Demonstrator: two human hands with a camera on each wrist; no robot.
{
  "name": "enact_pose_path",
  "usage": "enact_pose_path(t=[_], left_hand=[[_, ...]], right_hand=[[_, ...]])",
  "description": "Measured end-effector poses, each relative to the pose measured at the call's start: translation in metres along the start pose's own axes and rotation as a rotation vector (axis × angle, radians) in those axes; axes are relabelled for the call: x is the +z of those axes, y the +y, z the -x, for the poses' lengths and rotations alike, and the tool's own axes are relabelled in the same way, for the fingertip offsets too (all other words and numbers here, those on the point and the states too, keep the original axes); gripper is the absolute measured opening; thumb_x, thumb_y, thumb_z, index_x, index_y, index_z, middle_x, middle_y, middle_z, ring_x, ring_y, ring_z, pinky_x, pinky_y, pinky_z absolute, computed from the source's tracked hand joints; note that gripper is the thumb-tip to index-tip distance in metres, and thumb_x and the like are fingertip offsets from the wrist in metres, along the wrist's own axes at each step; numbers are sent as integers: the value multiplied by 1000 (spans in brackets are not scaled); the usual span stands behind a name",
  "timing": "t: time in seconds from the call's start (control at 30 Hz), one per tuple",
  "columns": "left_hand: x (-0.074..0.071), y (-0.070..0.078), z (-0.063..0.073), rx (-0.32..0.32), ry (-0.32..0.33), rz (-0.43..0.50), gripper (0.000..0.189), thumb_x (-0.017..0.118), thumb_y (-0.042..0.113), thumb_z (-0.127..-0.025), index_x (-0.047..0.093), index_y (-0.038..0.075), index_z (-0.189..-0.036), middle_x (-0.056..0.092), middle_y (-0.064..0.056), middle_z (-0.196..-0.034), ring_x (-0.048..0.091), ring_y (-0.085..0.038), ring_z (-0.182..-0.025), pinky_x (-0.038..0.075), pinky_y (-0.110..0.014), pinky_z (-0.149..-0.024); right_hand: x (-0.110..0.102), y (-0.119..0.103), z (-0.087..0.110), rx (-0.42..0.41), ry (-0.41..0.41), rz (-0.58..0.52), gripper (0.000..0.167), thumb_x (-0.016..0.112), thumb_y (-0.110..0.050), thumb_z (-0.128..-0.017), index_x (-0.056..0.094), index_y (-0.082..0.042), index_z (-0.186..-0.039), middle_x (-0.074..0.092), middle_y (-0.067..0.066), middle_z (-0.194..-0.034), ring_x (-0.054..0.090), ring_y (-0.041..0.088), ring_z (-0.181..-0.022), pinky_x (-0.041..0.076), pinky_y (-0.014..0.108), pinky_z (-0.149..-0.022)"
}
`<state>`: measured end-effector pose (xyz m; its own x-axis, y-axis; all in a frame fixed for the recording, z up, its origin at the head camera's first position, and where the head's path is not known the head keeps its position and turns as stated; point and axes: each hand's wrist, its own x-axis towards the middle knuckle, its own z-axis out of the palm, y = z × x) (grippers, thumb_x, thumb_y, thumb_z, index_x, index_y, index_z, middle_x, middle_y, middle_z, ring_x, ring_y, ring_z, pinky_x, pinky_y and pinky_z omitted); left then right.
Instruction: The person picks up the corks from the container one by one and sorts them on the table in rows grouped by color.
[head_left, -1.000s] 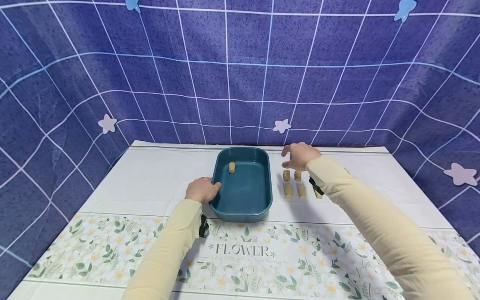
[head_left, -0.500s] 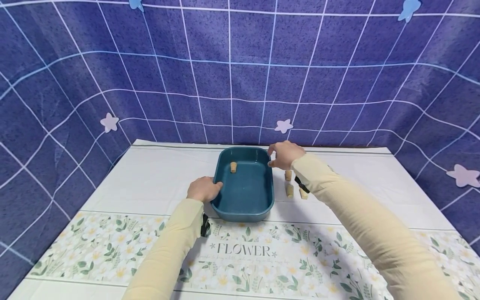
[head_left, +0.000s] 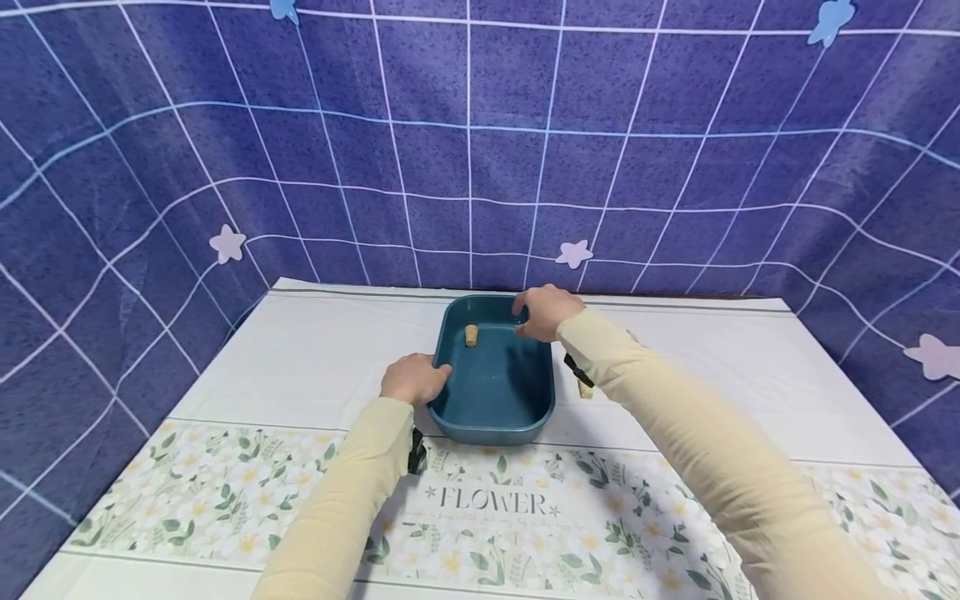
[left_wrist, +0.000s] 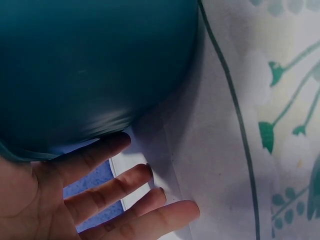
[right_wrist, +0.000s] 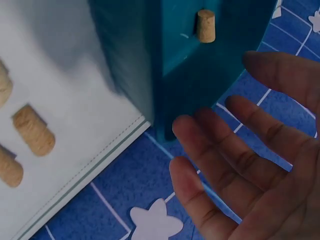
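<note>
While the right forearm crosses the head view, it hides most of the loose corks (head_left: 584, 388) on the tablecloth (head_left: 315, 358), so only one tip shows at 3 o'clock of the teal tray (head_left: 525, 417), just past the sleeve. The right hand (head_left: 545, 309) hovers over the tray's far right corner, at about 1 o'clock of its middle, knuckles up; its fingers are hard to make out from here. The left hand (head_left: 412, 379) rests against the tray's left rim at 9 o'clock, the thumb lying on the edge. Inside the tray one cork (head_left: 471, 335) lies near the far wall, at 11 o'clock, apart from both hands.

In the left wrist view the tray (left_wrist: 95, 65) fills the upper left and is cut off by the frame. The left hand (left_wrist: 100, 200) sits at 7 o'clock, its fingers (left_wrist: 120, 185) straight and spread flat on the cloth beside the tray wall, pinching nothing.

In the right wrist view the right hand (right_wrist: 250, 165) fills the lower right, palm in view, fingers (right_wrist: 210, 145) loosely extended and holding nothing. The tray wall (right_wrist: 150, 65) is blurred; the cork (right_wrist: 205, 25) inside it shows at 12 o'clock. Three corks (right_wrist: 33, 130) lie on the cloth at 9 o'clock, two cut off by the frame's edge.
</note>
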<state>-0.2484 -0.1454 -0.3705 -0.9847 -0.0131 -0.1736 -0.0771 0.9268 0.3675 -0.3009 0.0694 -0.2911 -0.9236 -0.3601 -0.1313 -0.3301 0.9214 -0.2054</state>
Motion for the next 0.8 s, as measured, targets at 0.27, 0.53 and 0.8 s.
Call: enact_pose_path(t=[0.27, 0.53, 0.8], left_hand=[[-1, 2, 1, 4, -4, -12, 47, 44, 31, -107, 62, 0, -138, 65, -20, -130, 64, -35, -108, 50, -48, -97], [-3, 3, 3, 7, -3, -25, 45, 44, 33, -108, 66, 2, -132, 67, -19, -126, 64, -34, -104, 51, -47, -94], [-2, 0, 1, 12, 5, -23, 39, 45, 32, -108, 72, 6, -116, 69, -16, -113, 64, -31, -96, 51, -45, -88]], right_hand=[[7, -16, -9, -26, -34, -8, 44, 71, -29, -97, 65, -12, -137, 58, 16, -141, 55, 33, -130, 49, 44, -102], [16, -32, -20, -46, -35, 1, 43, 71, -28, -97, 65, -11, -136, 61, 11, -141, 58, 28, -126, 48, 39, -104], [29, -45, -40, -17, -73, -28, 44, 70, -27, -98, 63, -11, -138, 57, 14, -142, 56, 31, -128, 48, 45, -103]])
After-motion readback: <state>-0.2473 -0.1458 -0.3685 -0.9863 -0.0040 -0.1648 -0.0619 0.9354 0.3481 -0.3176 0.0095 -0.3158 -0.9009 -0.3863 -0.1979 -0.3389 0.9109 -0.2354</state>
